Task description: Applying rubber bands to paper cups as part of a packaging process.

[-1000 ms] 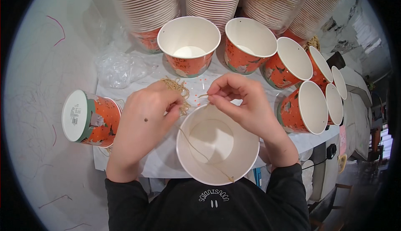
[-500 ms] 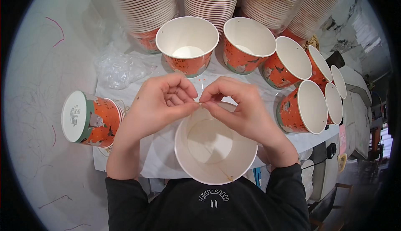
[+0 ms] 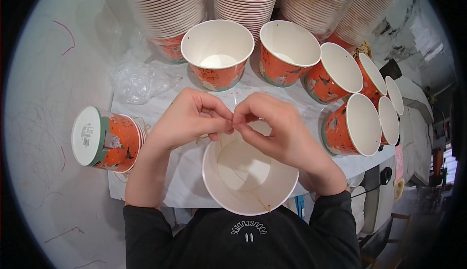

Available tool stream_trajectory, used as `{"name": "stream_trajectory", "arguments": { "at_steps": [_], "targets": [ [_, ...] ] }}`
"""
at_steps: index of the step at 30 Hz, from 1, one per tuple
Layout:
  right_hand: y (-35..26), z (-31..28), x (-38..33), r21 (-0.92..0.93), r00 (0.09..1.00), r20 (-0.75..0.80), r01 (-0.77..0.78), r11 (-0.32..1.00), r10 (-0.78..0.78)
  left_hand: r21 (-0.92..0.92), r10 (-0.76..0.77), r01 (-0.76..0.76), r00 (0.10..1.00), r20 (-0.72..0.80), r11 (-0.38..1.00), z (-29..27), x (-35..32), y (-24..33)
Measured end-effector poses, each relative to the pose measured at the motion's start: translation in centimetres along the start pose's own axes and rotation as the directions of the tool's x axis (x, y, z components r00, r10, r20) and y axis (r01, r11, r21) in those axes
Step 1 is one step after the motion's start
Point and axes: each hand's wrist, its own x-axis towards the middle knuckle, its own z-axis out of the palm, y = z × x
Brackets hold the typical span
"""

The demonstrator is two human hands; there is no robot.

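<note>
Paper bucket (image 3: 250, 179): white inside, open mouth facing up, nearest the person's chest at 6 o'clock of the two hands; its far rim sits right under the knuckles. By its look it is light and thin-walled, stiff at the rolled rim but easy to dent at the side, so the rim is the safer place to grip.
String (image 3: 245, 180): a thin pale cord runs down across the bucket's inside toward the near rim at 5 o'clock. It looks limp, slight and slippery, best pinched between fingertips close to its end.
Left hand (image 3: 187, 118): fingers curled in, thumb and forefinger closed together at 3 o'clock of the palm, pinching what seems to be the cord's end; the end itself is too small to make out.
Right hand (image 3: 277, 130): curled likewise, fingertips meeting the left hand's at 9 o'clock, just above the bucket's far rim.
Tipped bucket (image 3: 104, 137): orange printed, lying on its side at 9 o'clock of the left hand, well apart, white base showing.
Marble tabletop (image 3: 160, 108): pale, veined.
Plastic wrap (image 3: 136, 80): clear, crumpled, at 11 o'clock.
Open buckets (image 3: 217, 52): orange outside, white inside, ranged from 12 round to 3 o'clock.
Stacked buckets (image 3: 168, 11): tall nested piles, farthest off at 12 o'clock.
</note>
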Motion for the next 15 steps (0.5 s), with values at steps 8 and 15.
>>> {"name": "stream_trajectory", "arguments": {
  "at_steps": [8,15],
  "targets": [
    [-0.3,-0.3,-0.1,-0.214,0.998,0.053,-0.02,0.977,0.032,-0.009,-0.001,0.0,0.994,-0.113,1.0,0.2,0.1,0.4],
    [-0.4,0.7,-0.2,-0.178,0.994,-0.096,-0.072,0.981,0.055,-0.066,-0.032,0.026,0.995,-0.092,0.998,0.2,0.2,0.2]
  ]
}}
